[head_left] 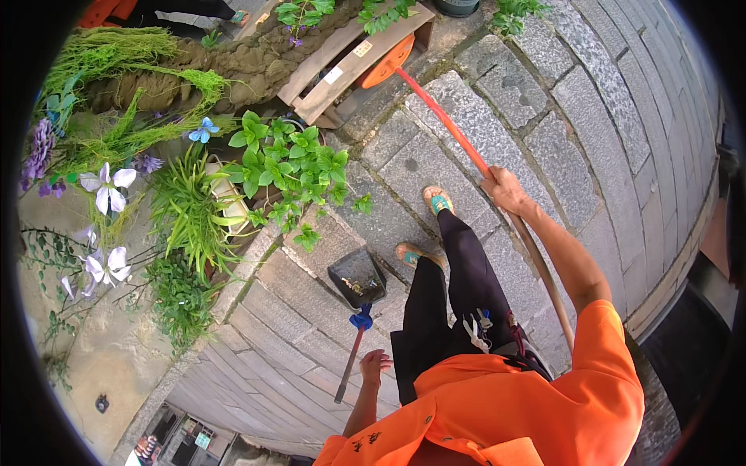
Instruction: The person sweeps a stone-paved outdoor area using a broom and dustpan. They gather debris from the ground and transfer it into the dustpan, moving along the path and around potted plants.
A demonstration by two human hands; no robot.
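Note:
My right hand [505, 189] is closed around the long handle [454, 132] of a broom, red toward the far end and brown below my grip. At that far end the broom's orange head [390, 62] meets the side of a wooden slatted planter; its bristles are not visible. My left hand [375, 366] hangs low, fingers loosely bent and apart, with nothing seen in it. Just left of it, not touched, slants the handle [350, 365] of a black dustpan [357, 276] with a blue joint. Bits of leaf and debris lie in the pan.
Grey stone paving [579, 155] runs under my sandalled feet. A wooden planter [357, 58] stands ahead, with a leafy green plant [291, 163] near it. White flowers [107, 188] and trailing greenery line the left side. Part of another person in orange [109, 12] shows top left.

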